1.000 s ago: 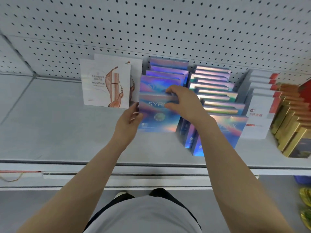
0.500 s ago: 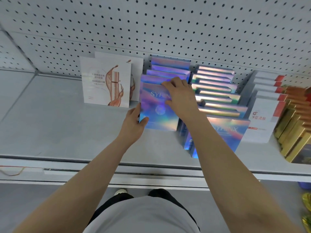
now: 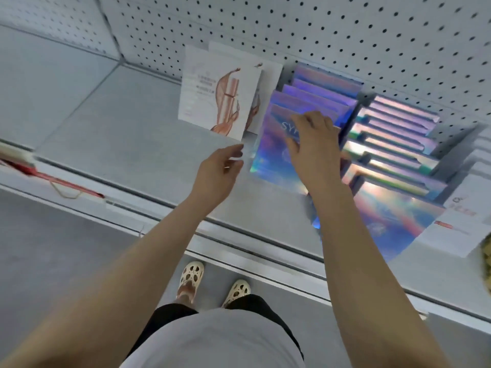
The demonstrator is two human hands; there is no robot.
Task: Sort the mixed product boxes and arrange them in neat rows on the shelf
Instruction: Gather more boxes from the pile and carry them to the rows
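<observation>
- Nearest the viewer, two feet in pale perforated clogs (image 3: 191,277) are standing on the grey floor below the shelf lip (image 3: 239,257), which is running as a long metal edge beneath both forearms.
- Just beyond that lip, the left hand (image 3: 216,175) is hovering over bare shelf (image 3: 127,144), fingers loosely spread and gripping nothing; its fingertips are sitting just beside the left edge of the front holographic box (image 3: 268,155), and whether they are touching it cannot be told.
- Right of the left hand, the right hand (image 3: 314,147) is lying palm-down with straight fingers pressing on the face of that front box, which is standing on its lower edge and leaning back, printed face turned toward the person, long side running left to right.
- Behind the right hand's fingertips, more holographic boxes (image 3: 318,88) are standing one behind another, the row's long axis heading away toward the pegboard wall (image 3: 345,35).
- Right of the right wrist, a second holographic row (image 3: 393,144) is running parallel, close beside the first.
- Further right, white boxes with red print (image 3: 462,216) are partly showing at the frame edge.
- Beyond the left hand, two white boxes with a copper swirl (image 3: 212,96) are standing upright, facing forward.
- Left of the left hand, open shelf surface is stretching to the corner.
</observation>
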